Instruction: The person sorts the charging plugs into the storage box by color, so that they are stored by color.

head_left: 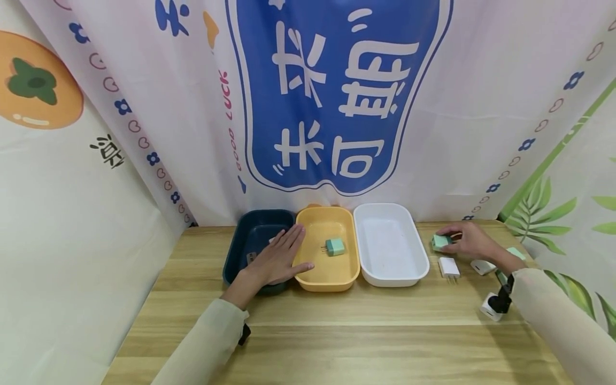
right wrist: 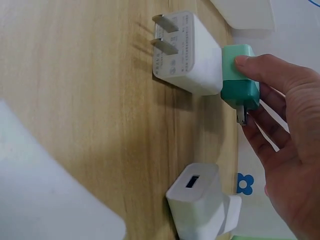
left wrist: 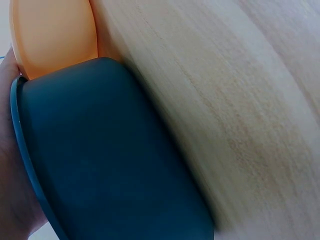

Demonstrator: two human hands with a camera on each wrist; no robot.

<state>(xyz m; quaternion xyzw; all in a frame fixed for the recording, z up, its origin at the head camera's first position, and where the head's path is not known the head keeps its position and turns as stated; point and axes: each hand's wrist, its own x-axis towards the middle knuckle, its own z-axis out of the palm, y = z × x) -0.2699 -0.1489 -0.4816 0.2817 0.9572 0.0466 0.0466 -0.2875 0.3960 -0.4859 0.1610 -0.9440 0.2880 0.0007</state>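
My right hand [head_left: 469,240] pinches a two-tone green charger [right wrist: 237,70] between thumb and fingers, right of the white tray [head_left: 391,280]. In the right wrist view its metal prongs point away from the thumb. A white charger [right wrist: 190,55] with two prongs lies close beside it. Fingers straight, my left hand [head_left: 274,262] lies over the dark blue tray [head_left: 228,262], fingertips at the rim of the yellow tray [head_left: 327,287]. Another green charger [head_left: 335,246] lies in the yellow tray. The left hand partly hides small items in the dark tray.
More white chargers, one here [head_left: 491,307], and a pale green piece [head_left: 516,253] lie at the right, partly behind the right forearm. The three trays stand side by side on the wooden table [head_left: 366,342]. A printed curtain [head_left: 481,117] hangs right behind them.
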